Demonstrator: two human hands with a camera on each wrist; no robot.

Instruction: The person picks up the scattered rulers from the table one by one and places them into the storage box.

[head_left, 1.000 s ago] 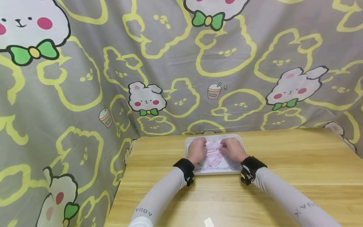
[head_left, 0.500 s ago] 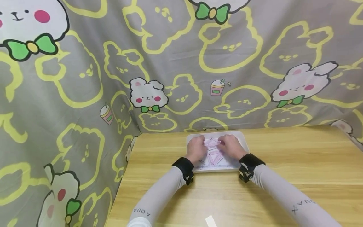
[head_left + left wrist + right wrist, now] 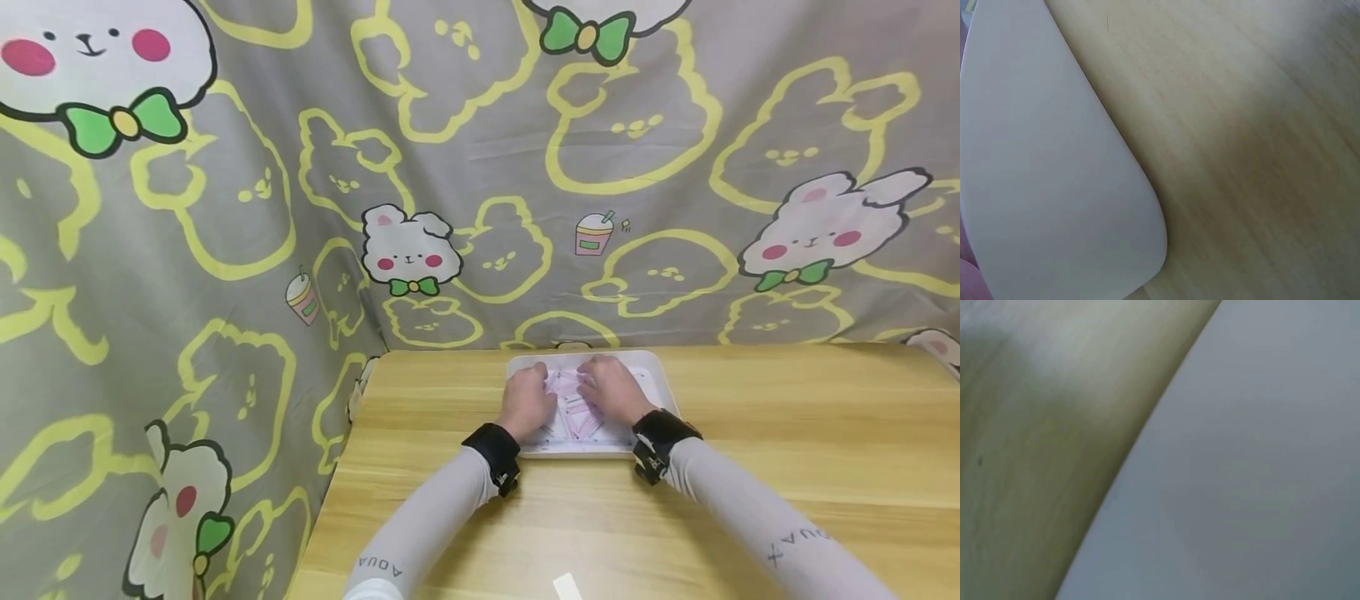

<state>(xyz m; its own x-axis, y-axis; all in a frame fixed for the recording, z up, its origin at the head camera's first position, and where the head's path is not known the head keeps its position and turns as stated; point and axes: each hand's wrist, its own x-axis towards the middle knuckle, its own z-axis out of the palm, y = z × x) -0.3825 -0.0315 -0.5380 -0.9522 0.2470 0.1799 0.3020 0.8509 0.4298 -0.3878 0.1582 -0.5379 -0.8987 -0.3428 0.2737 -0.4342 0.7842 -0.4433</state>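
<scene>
Centrally, a white tray (image 3: 666, 377) lies on the wooden table (image 3: 787, 433), close to the rabbit-print curtain (image 3: 225, 208) that backs it. Both hands are inside the tray. The left hand (image 3: 527, 402) and the right hand (image 3: 611, 389) rest knuckles-up on a heap of pink-and-white paper slips (image 3: 573, 410), fingers bent down into the heap. Whether either grip actually pinches a slip cannot be told, as the fingertips are hidden. Each wrist carries a black strap over a grey sleeve. Both wrist views show only the tray's rounded rim (image 3: 1054, 187) against the table. A small white tag (image 3: 566, 586) lies at the table's near edge.
</scene>
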